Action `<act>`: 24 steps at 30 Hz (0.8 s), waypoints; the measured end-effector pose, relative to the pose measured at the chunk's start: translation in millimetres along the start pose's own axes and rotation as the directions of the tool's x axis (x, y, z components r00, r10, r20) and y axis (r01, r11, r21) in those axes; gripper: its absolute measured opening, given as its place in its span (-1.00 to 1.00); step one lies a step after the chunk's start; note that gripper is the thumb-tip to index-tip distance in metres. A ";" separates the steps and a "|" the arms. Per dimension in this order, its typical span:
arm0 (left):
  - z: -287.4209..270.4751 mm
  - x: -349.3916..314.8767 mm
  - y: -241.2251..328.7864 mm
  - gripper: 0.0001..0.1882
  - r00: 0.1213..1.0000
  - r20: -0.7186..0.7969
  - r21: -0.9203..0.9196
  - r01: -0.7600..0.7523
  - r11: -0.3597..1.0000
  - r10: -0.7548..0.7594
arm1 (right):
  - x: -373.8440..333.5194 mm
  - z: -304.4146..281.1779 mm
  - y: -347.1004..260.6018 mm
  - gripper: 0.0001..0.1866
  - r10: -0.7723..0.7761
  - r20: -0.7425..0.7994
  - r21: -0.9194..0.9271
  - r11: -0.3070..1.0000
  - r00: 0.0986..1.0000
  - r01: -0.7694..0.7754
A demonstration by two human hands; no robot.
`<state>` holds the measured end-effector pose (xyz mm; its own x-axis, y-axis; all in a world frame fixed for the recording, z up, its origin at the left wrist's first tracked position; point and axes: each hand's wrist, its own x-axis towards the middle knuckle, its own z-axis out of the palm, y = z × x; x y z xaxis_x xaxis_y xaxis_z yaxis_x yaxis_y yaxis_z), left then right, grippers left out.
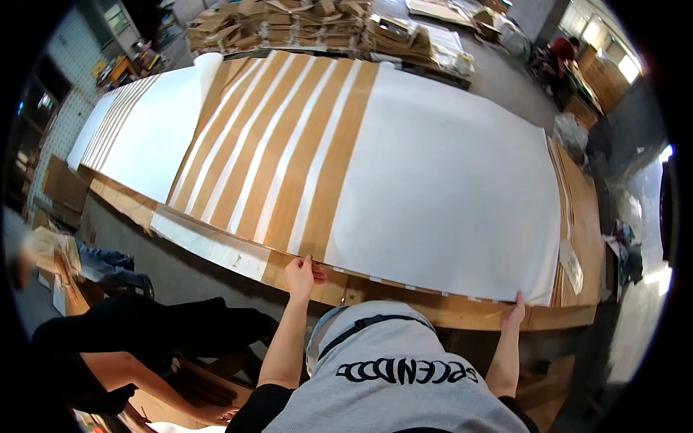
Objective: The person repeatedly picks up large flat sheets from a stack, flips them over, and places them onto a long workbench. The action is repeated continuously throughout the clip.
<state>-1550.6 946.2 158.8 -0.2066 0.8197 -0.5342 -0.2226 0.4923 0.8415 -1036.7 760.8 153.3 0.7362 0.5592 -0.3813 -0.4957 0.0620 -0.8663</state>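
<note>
- Head view: left hand [299,276] pinches the near edge of the large white sheet [447,195], thumb on top, beside the brown-and-white striped sheet [281,159].
- Right hand [514,312] grips the sheet's near right corner, fingers closed on it.
- Sheet lies flat across the wooden worktable [577,216].
- Another person's arm [144,382] reaches in at lower left.

White sheet [447,187], tan/white striped panel [274,166], brown table edge [462,314], grey top w/ black print [390,382]
</note>
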 end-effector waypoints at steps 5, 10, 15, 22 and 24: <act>20.3 -27.6 10.2 -0.72 0.803 -0.132 0.686 -0.349 0.639 0.581 | 11.0 -10.7 4.9 -0.58 -0.004 -0.045 -0.040 0.999 0.999 0.002; 50.7 -46.6 18.2 -0.85 0.502 0.540 0.549 -0.818 0.170 0.675 | 11.9 -5.8 4.5 -0.63 -0.034 -0.046 -0.046 0.998 0.998 0.032; 84.0 -36.9 9.2 -0.82 0.316 0.799 0.351 -0.936 0.029 0.512 | 24.2 -28.2 8.6 -0.68 -0.076 0.024 -0.110 0.991 0.997 0.079; 84.5 -29.6 -5.5 -0.84 0.344 0.783 0.355 -0.931 0.082 0.519 | 21.4 -23.9 10.6 -0.64 -0.080 -0.068 -0.183 0.981 0.994 0.066; 85.5 -30.2 -6.3 -0.84 0.337 0.785 0.352 -0.933 0.073 0.520 | 19.3 -21.7 12.2 -0.60 -0.100 -0.078 -0.164 0.983 0.992 0.086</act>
<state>-1461.5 943.4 176.5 0.5623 0.7619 0.3215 0.5119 -0.6260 0.5882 -1018.5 754.5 128.4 0.8158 0.4836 -0.3171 -0.3484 -0.0266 -0.9370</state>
